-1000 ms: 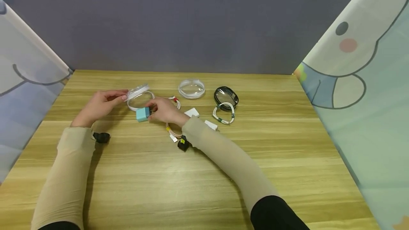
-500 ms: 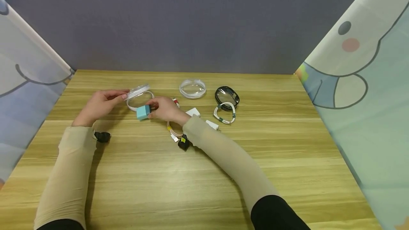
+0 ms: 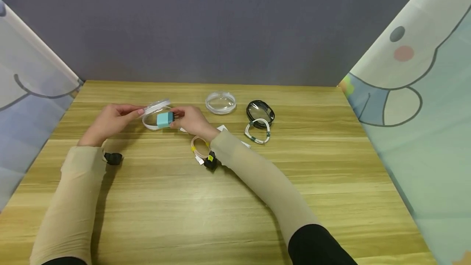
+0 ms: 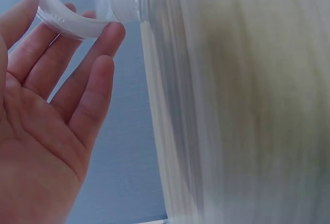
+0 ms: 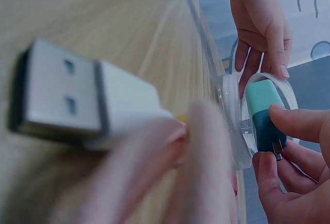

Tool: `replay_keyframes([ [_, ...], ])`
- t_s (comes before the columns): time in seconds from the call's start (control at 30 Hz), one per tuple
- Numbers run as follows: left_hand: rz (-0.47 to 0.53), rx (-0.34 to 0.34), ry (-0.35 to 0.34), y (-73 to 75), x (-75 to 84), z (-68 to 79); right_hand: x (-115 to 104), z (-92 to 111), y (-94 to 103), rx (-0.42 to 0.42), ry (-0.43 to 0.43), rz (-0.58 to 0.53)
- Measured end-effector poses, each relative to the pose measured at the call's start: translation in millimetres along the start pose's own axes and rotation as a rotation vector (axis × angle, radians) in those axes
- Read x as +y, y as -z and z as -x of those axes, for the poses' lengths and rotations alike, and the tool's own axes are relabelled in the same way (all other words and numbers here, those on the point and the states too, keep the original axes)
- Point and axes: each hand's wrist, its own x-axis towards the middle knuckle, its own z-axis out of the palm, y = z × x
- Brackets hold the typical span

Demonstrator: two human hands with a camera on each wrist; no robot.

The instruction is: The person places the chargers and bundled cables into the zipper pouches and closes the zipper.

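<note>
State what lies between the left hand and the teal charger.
In the head view, part of the clear case, including its raised lid, shows between the left hand and the teal charger.

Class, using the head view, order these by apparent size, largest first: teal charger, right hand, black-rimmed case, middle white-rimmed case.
1. Right hand
2. Black-rimmed case and middle white-rimmed case: too alike to rank
3. Teal charger
</note>
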Motion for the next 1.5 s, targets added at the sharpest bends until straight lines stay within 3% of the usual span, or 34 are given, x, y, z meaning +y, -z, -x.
replay_keyframes([
  [0.53, 0.023, 0.002, -0.025, -0.1, -3.3, 1.2, -3.2, -11.6, -5.6, 0.052, -0.017, 0.035],
  [0.9, 0.035, -0.002, -0.035, -0.6, 0.2, 2.1, -4.3, -18.7, -4.3, 0.064, -0.073, 0.022],
  [1.3, 0.026, -0.014, -0.023, -3.0, 0.1, 0.6, -15.0, -21.4, -4.1, 0.089, -0.138, 0.171],
  [1.5, 0.030, -0.024, -0.006, -1.8, 1.5, 1.7, -19.1, -21.8, -5.9, 0.088, -0.149, 0.180],
])
